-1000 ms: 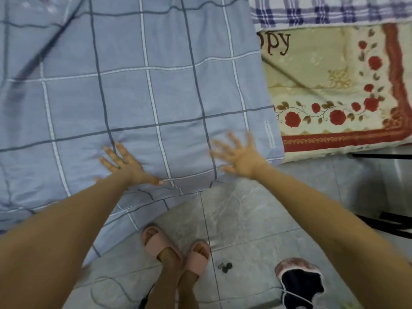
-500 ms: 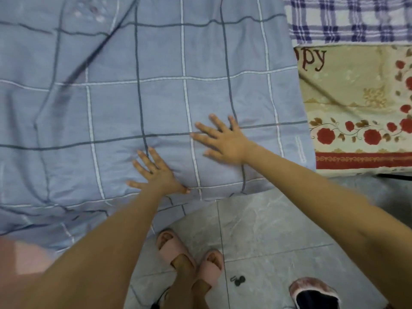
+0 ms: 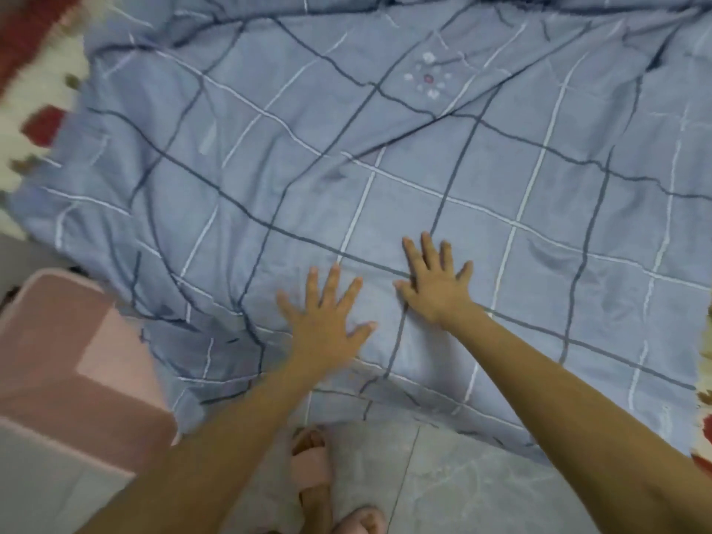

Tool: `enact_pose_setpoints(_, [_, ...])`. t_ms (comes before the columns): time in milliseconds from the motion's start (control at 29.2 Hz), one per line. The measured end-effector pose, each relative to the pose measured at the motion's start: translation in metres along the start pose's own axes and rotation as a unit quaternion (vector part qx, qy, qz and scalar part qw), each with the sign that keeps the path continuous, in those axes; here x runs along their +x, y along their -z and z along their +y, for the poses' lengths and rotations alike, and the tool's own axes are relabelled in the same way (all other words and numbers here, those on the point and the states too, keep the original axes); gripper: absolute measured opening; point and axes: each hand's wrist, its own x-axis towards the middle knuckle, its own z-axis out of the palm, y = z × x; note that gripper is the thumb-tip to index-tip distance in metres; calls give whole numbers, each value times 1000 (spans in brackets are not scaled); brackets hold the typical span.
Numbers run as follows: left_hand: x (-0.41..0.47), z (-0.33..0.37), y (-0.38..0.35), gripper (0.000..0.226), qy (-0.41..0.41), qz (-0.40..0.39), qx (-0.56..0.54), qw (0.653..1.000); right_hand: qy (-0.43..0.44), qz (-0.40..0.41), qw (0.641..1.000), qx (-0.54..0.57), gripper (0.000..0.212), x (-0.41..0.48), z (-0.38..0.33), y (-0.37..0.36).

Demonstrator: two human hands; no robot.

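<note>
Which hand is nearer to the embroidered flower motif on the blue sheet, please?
Right. The right hand lies flat directly below the flower motif; the left hand lies lower and leftward.

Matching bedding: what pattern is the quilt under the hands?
Blue-grey cloth quilt, checked with dark blue and white lines; head view.

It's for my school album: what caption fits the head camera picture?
Left hand and right hand press flat on the wrinkled blue checked quilt, pink slippers below.

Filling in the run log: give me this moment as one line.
thing: blue checked fabric bed cover | left hand: palm flat on cover | right hand: palm flat on cover | held: nothing
</note>
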Motion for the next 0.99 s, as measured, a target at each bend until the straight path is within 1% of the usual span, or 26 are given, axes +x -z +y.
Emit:
enact_pose_setpoints(34, [8, -38, 18, 82, 53, 9, 3, 999, 22, 2, 1000, -16, 72, 11, -20, -1])
enact_pose_setpoints(69, [20, -80, 38, 89, 120, 12, -5, 993, 50, 12, 998, -28, 73, 24, -44, -1])
enact_pose_setpoints(171, [48, -166, 100, 104, 248, 35, -31, 968, 125, 75, 986, -81, 71, 56, -99, -1])
enact_pose_setpoints(240, [66, -206, 138, 118, 330, 54, -128, 934, 143, 122, 978, -88, 76, 84, -131, 2])
enact_pose_setpoints(274, [75, -228, 153, 127, 354, 60, -166, 918, 140, 133, 977, -91, 77, 101, -148, 4])
enact_pose_setpoints(343, [87, -269, 174, 140, 368, 49, -200, 907, 122, 148, 976, -101, 78, 138, -189, 15])
enact_pose_setpoints(411, [100, -293, 185, 147, 356, 47, -192, 914, 121, 179, 972, -95, 83, 178, -222, 31])
enact_pose_setpoints(446, [107, -301, 189, 148, 348, 56, -185, 917, 113, 178, 973, -91, 87, 198, -238, 40])
enact_pose_setpoints(514, [109, -289, 188, 149, 329, 64, -176, 926, 91, 187, 976, -68, 87, 215, -250, 56])
enact_pose_setpoints(583, [118, -320, 197, 149, 353, 33, -202, 913, 89, 164, 981, -51, 82, 255, -296, 67])
enact_pose_setpoints(651, [113, -309, 185, 150, 345, 5, -204, 916, 75, 205, 975, -46, 78, 248, -288, 58])
enact_pose_setpoints(788, [121, -318, 192, 150, 363, 8, -220, 906, 91, 244, 965, -17, 69, 254, -296, 61])
enact_pose_setpoints(891, [124, -320, 201, 142, 369, -6, -232, 900, 81, 228, 970, -9, 68, 260, -301, 73])
enact_pose_setpoints(994, [126, -320, 198, 116, 389, -4, -244, 888, 83, 204, 975, -22, 68, 257, -302, 73])
